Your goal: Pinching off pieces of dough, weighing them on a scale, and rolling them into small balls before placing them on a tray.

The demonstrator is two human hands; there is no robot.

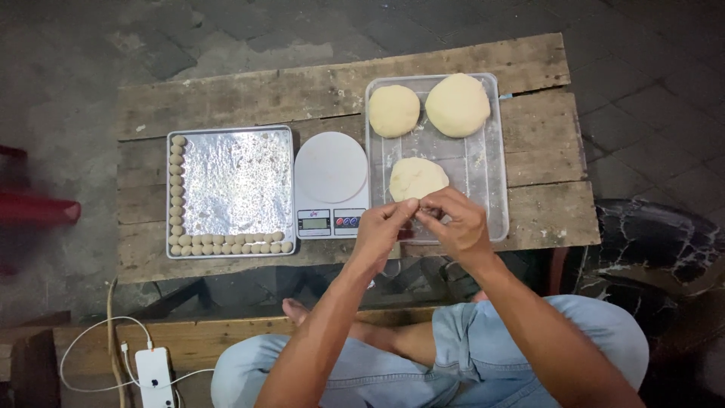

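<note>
- The wooden table (226, 98) carried everything, its planks rough and gapped.
- A clear plastic tray (491, 151) held three dough mounds (458, 104); the nearest mound (415, 178) lay just beyond the fingertips.
- The foil-lined tray (234, 181) showed small dough balls (226, 247) lining its left and near edges only.
- A white kitchen scale (331, 181) sat between the trays, platform bare.
- Left hand (381, 230) and right hand (457, 227) met over the clear tray, fingers pinched together, apparently pulling off a small piece.
- Judging by that, portioning was under way; weighing or rolling the piece would call for a clean separation first.
- The piece itself was hidden between the fingertips.
</note>
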